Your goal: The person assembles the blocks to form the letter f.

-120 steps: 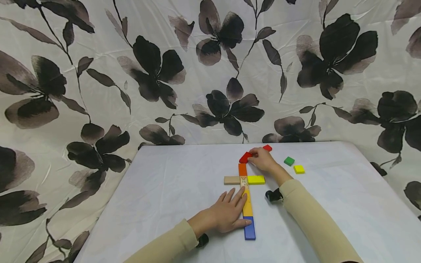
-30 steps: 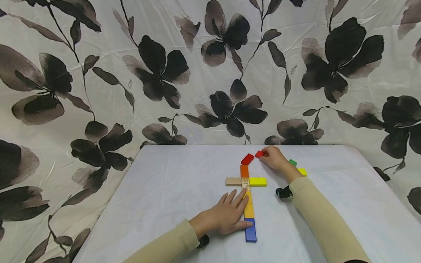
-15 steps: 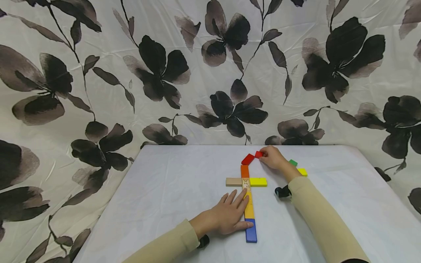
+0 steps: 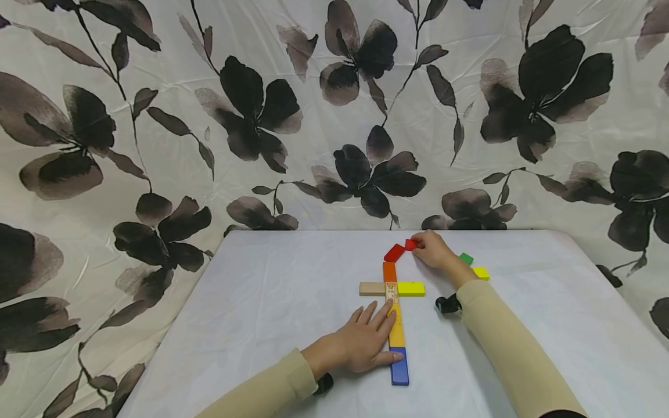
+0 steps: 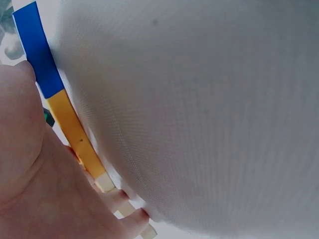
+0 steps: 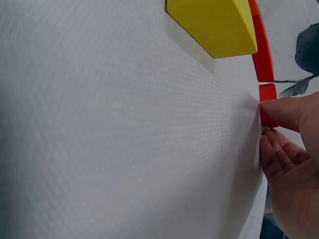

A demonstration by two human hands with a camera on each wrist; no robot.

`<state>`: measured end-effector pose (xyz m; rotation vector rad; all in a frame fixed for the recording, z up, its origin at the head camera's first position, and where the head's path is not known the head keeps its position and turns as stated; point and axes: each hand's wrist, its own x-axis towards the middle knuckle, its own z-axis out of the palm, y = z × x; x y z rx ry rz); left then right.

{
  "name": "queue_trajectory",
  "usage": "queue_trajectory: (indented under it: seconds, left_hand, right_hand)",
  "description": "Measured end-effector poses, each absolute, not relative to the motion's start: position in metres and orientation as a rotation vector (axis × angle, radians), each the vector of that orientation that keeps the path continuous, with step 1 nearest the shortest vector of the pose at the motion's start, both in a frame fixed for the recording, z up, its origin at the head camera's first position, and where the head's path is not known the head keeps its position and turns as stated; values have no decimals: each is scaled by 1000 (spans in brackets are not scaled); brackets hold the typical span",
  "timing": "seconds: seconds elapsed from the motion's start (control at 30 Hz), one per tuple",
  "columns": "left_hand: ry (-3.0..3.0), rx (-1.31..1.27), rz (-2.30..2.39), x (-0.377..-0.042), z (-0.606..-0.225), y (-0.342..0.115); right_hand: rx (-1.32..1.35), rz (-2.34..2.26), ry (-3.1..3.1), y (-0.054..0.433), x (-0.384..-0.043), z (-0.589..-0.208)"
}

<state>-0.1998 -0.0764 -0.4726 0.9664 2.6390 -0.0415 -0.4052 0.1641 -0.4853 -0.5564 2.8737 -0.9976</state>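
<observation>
At the far end of a row of coloured blocks, my right hand (image 4: 432, 248) pinches a small red block (image 4: 410, 245) between thumb and fingers. This block's left side is right at the upper end of a longer, slanted red block (image 4: 394, 252). Below that follow an orange block (image 4: 389, 271), a pale block with printed marks (image 4: 391, 290), a yellow-orange block (image 4: 397, 334) and a blue block (image 4: 399, 374). My left hand (image 4: 360, 342) rests with spread fingers across the yellow-orange block, thumb on the blue one. Its fingertips partly hide the pale block's lower end.
A tan block (image 4: 371, 288) and a yellow block (image 4: 411, 289) stick out sideways from the pale block. Behind my right forearm lie a green block (image 4: 466, 259) and a yellow square block (image 4: 481, 273). The white table (image 4: 261, 325) ends at a floral cloth (image 4: 292, 139).
My right hand has left the slanted red block, taken hold of the small red one and slid it left against the slanted block's end. The left hand stays in place.
</observation>
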Motion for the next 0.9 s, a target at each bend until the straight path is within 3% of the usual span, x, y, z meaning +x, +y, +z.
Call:
queue_trajectory:
  seconds: [0.9]
  left_hand:
    - [2639, 961, -50, -200, -473, -75]
  right_hand:
    - [-510, -993, 2889, 162, -398, -485]
